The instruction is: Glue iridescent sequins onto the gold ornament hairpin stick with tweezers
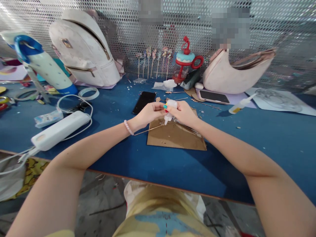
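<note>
Between my two hands, a small white squeeze bottle points nozzle down [168, 117] over a brown cardboard piece [176, 140]. My right hand [183, 113] is closed around the bottle from the right. My left hand [149, 115] is closed at the bottle's left side, its fingers pressed together; what they pinch there is too small to make out. A thin stick [148, 130] slants below my left hand, its far end near the nozzle on the cardboard. More thin metallic sticks [189, 127] lie on the cardboard under my right hand.
A black phone [144, 102] lies behind my left hand. Left are a white power strip [61, 130], tape roll [89, 93], bottle [46, 64] and backpack [86, 52]. Behind stand decorated sticks [153, 62] and a red-lidded cup [184, 61]. Right are a handbag [229, 77] and glue bottle [239, 107].
</note>
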Motion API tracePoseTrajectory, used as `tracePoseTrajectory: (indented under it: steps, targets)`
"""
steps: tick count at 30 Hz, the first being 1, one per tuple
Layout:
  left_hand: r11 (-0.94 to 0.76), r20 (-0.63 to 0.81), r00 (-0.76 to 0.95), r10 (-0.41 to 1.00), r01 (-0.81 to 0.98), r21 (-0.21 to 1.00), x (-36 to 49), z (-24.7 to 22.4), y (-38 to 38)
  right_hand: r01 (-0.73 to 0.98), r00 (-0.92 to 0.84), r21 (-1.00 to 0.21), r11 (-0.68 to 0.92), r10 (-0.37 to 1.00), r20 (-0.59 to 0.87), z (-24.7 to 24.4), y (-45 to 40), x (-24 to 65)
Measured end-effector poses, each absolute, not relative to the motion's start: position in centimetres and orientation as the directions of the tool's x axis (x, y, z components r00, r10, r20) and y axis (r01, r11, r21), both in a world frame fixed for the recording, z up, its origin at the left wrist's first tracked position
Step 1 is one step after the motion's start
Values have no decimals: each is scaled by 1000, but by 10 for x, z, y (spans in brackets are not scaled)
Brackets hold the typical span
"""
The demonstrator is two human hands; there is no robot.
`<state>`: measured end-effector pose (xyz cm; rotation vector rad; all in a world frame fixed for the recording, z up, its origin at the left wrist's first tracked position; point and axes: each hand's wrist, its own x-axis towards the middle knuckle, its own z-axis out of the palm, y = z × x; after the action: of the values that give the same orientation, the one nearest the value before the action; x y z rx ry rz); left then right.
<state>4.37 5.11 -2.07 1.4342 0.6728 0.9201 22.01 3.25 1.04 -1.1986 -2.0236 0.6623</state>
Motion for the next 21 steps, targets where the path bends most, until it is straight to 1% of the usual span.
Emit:
tracePoseTrajectory:
  steps: [3, 6, 9, 11, 14, 16, 19, 21]
  targets:
    - [-96, 165, 503, 849, -160, 982, 44, -18, 49, 503, -341, -737, 452, 887, 312, 15, 33, 221]
    - [-84, 197, 525, 828, -230, 969, 43, -15, 48, 432, -416, -749, 503, 848, 329, 19, 35, 226]
    - [-11, 177, 555, 813, -289, 957, 41, -12, 48, 396, -453, -745, 538, 819, 351, 19, 41, 231]
    - [14, 156, 567, 809, -284, 959, 41, -11, 48, 387, -431, -749, 538, 824, 369, 17, 45, 233]
    - [-41, 165, 551, 818, -232, 972, 44, -14, 46, 334, -400, -762, 555, 815, 418, 14, 48, 233]
    - [-76, 175, 535, 826, -203, 976, 47, -16, 45, 304, -418, -757, 578, 795, 440, 12, 49, 233]
    - [-106, 200, 548, 812, -198, 974, 49, -16, 42, 323, -431, -748, 580, 794, 429, 11, 48, 231]
    - [-151, 227, 567, 792, -179, 972, 49, -12, 40, 299, -398, -791, 534, 823, 405, 10, 46, 229]
